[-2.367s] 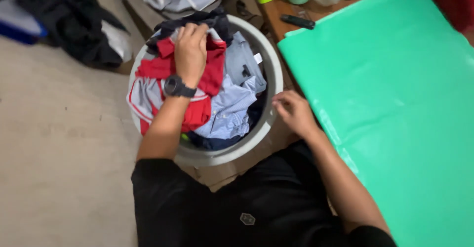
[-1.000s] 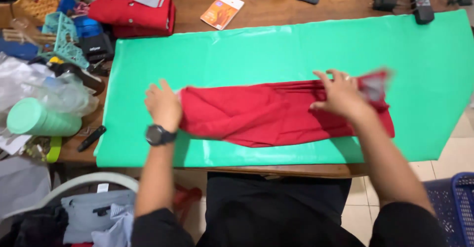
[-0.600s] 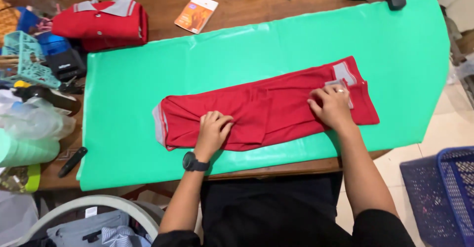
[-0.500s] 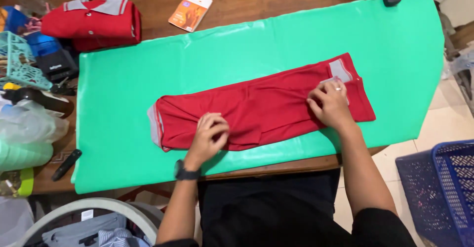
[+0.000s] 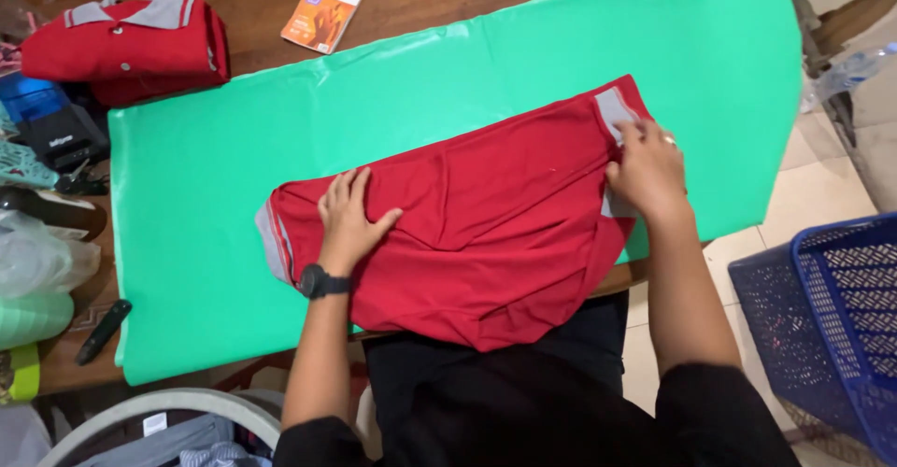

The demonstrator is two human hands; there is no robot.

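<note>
**Now: both hands flat on a red shirt at the near edge of the table**

Now the red shirt (image 5: 495, 233) lies stretched across the green mat (image 5: 448, 84), slanting from the mat's near left part up toward its right side. Its lower portion droops over the near edge of the table (image 5: 262, 9), against the person's dark clothing. The left hand (image 5: 350, 219), with a black watch (image 5: 322, 283) at the wrist, is spread open and pressed flat on the shirt's left part, just inside the grey-trimmed hem. The right hand (image 5: 647, 168) rests palm down on the shirt's right end, fingers on the grey collar piece (image 5: 615, 110); neither hand grips the cloth.

Bare green mat lies open beyond the shirt toward the far edge and to the left of it; to the right only a narrow band of mat remains before the table's right edge.

A folded red shirt with grey collar (image 5: 126, 47) sits at the far left corner on bare wood, and an orange booklet (image 5: 322, 14) lies near the far edge. Clutter crowds the left edge, with a black marker (image 5: 103, 330) among it. A blue plastic basket (image 5: 832, 327) stands on the tiled floor to the right, and a round laundry tub (image 5: 159, 425) of clothes below the near left corner.
</note>
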